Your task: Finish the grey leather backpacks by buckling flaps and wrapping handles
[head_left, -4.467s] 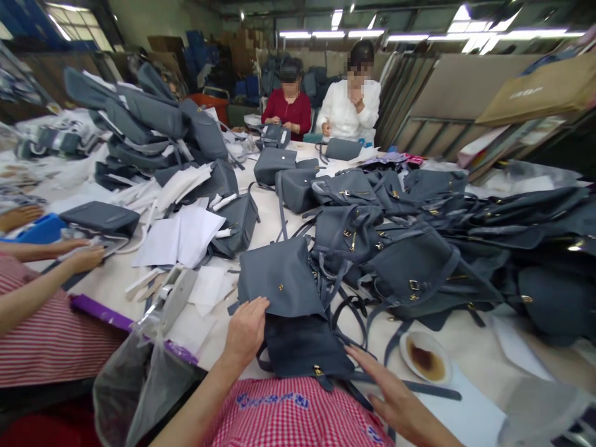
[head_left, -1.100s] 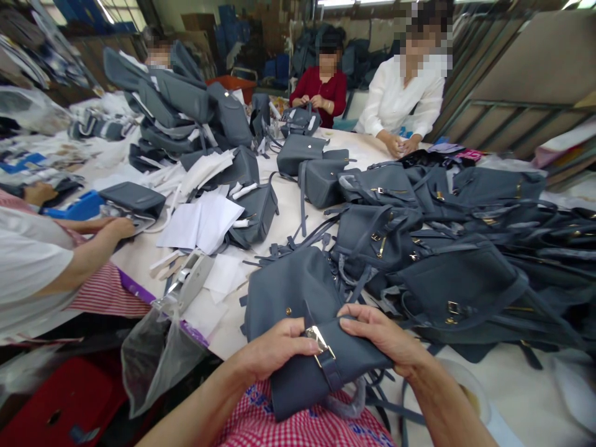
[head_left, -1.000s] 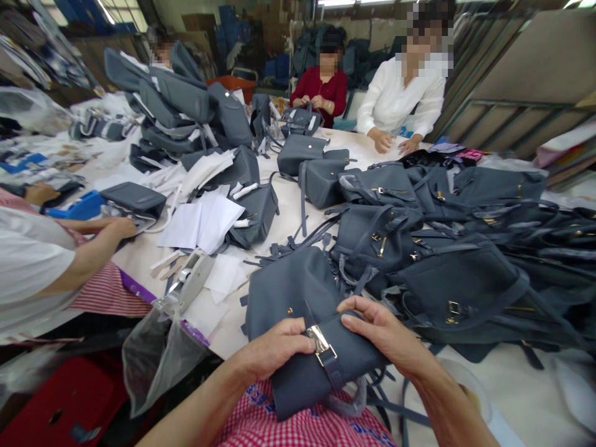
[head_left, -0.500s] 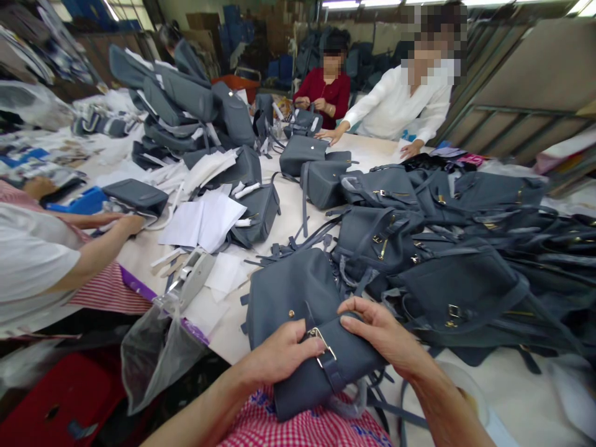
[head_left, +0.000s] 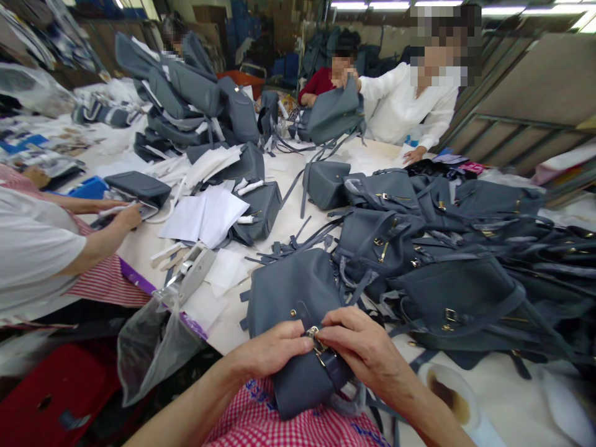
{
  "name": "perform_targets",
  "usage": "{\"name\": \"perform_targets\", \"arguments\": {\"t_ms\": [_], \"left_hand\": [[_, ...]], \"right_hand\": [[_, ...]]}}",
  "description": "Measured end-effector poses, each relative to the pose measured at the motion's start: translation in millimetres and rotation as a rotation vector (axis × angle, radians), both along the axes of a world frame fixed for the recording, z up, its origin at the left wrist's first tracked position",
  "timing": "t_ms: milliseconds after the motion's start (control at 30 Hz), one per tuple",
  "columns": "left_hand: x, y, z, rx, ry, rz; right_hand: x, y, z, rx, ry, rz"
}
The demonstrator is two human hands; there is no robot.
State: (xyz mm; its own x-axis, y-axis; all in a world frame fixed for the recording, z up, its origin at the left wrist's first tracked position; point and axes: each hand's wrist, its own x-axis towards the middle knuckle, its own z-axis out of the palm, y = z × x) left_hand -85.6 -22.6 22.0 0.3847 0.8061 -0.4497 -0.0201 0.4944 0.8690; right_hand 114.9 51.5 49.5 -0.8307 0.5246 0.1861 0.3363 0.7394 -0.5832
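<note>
A dark blue-grey bag (head_left: 291, 292) lies at the table's near edge, its flap (head_left: 298, 385) folded back toward me over a red-checked apron. My left hand (head_left: 277, 351) grips the flap's edge, thumb beside the gold buckle (head_left: 318, 347). Bent over from the right, my right hand (head_left: 361, 344) has its thumb and fingers closed at the buckle's upper end, where a small metal fitting shows between both hands. A strap runs through the buckle. My right fingers partly hide the flap's right side. A round stud (head_left: 293, 313) sits on the bag's front.
Matching bags (head_left: 460, 292) are heaped at the right, more (head_left: 186, 93) at the back left. White papers (head_left: 205, 214) and a tape dispenser (head_left: 193, 273) lie left of my bag. A tape roll (head_left: 444, 391) is near my right forearm. Co-workers handle bags at left and back.
My right hand has moved left from the flap's edge onto the buckle. My left hand stays at the flap. At the back, the person in white has lifted a bag.
</note>
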Motion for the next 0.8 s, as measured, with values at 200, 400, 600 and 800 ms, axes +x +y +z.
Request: {"name": "perform_targets", "arguments": {"t_ms": [200, 400, 600, 800], "left_hand": [[5.4, 0.3, 6.3, -0.003, 0.043, 0.107], [14.6, 0.8, 4.8, 0.086, 0.079, 0.115], [22.2, -0.9, 3.8, 0.243, 0.070, 0.162], [24.6, -2.9, -0.4, 0.224, -0.009, 0.176]], "right_hand": [[-8.2, -14.1, 5.4, -0.090, -0.112, -0.067], [-16.8, -35.1, -13.0, 0.211, -0.220, -0.343], [-23.2, -45.1, -25.1, 0.474, -0.282, -0.417], [-36.7, -33.0, 2.8, 0.036, -0.107, -0.446]]}}
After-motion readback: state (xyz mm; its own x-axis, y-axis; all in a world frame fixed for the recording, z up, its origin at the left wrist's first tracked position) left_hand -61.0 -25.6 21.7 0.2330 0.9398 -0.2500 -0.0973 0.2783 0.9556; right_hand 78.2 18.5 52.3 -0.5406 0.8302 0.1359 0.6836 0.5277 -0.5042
